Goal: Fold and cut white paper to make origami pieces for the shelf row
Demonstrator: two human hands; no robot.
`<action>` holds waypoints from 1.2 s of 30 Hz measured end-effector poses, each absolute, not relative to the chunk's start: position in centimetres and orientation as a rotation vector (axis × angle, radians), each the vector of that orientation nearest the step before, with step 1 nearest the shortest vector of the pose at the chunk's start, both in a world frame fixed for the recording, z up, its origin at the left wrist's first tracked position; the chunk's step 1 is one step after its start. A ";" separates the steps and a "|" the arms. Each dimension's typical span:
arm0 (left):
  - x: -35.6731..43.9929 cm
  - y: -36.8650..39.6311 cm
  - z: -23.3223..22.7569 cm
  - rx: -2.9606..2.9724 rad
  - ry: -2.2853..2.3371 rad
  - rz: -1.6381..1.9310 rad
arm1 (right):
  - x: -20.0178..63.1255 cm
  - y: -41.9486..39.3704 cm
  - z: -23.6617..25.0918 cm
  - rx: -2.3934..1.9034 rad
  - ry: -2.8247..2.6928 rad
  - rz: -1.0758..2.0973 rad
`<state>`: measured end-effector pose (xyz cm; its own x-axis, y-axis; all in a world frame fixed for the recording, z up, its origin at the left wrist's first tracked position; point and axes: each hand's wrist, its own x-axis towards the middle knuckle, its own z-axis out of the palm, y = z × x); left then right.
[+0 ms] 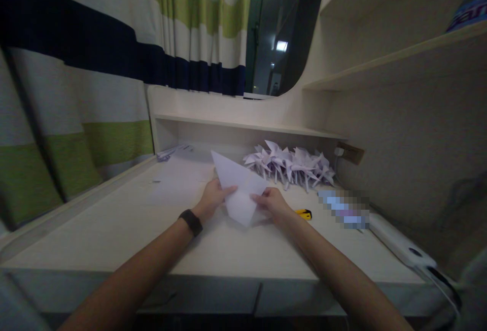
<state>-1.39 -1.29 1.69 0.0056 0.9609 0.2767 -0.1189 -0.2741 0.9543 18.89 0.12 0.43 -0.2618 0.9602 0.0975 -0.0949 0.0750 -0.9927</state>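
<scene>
A sheet of white paper [241,189], partly folded and pointed at its upper left, is held up over the desk between my two hands. My left hand [213,196], with a dark band on the wrist, grips its left edge, thumb on the near face. On the right edge, my right hand [272,203] pinches the paper between thumb and fingers. The fingers behind the sheet are hidden. Just right of my right hand lies a yellow and black utility knife [304,214], partly covered by the hand. Flat white sheets [182,173] rest on the desk to the left.
A heap of white paper pinwheels [291,163] stands at the back right under a low shelf [243,127]. Along the right side lie a blurred-out bright rectangle [344,210] and a white power strip [403,242] with cables. Thin white strips [173,152] are at the back left.
</scene>
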 end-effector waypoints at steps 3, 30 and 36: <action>-1.2 -1.3 1.6 1.274 0.975 1.451 | 18.8 0.4 0.3 -0.964 -1.381 1.321; -2.7 -0.8 0.0 1.552 1.143 0.844 | 20.8 1.2 0.8 -0.857 -1.219 1.602; -2.7 -0.8 -0.5 1.733 1.014 0.832 | 20.2 0.9 0.4 -0.879 -1.310 1.538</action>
